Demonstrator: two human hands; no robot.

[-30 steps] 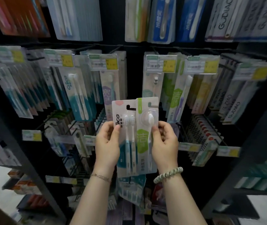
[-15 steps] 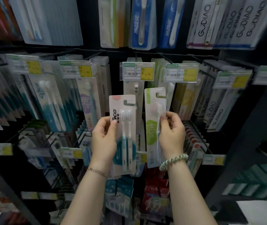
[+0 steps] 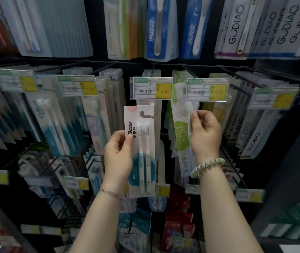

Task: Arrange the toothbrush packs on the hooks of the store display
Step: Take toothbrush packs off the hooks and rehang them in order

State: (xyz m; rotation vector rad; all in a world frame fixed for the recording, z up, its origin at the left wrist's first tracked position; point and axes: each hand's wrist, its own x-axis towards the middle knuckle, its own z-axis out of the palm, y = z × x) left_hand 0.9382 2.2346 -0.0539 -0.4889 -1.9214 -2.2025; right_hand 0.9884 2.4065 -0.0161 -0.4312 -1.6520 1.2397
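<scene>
My left hand (image 3: 118, 157) grips a white twin toothbrush pack (image 3: 142, 154) with a teal panel, held upright in front of the display's centre. My right hand (image 3: 205, 134) pinches a green-and-white single toothbrush pack (image 3: 180, 136) by its right edge. That pack's top sits up behind the price tag (image 3: 206, 89) of a hook in the middle row, among packs of the same green kind. Whether its hole is on the hook is hidden by the tag.
Black wire hooks in several rows carry hanging toothbrush packs, each hook ending in a price tag (image 3: 152, 87). GUDIAO packs (image 3: 246, 136) hang at the right, teal packs (image 3: 54, 128) at the left, blue packs (image 3: 157, 28) above. A dark shelf post (image 3: 291, 172) stands at right.
The two packs have come apart. My right hand lifted the green pack up and right to behind the price tag. My left hand kept the white pack in place. The view came closer.
</scene>
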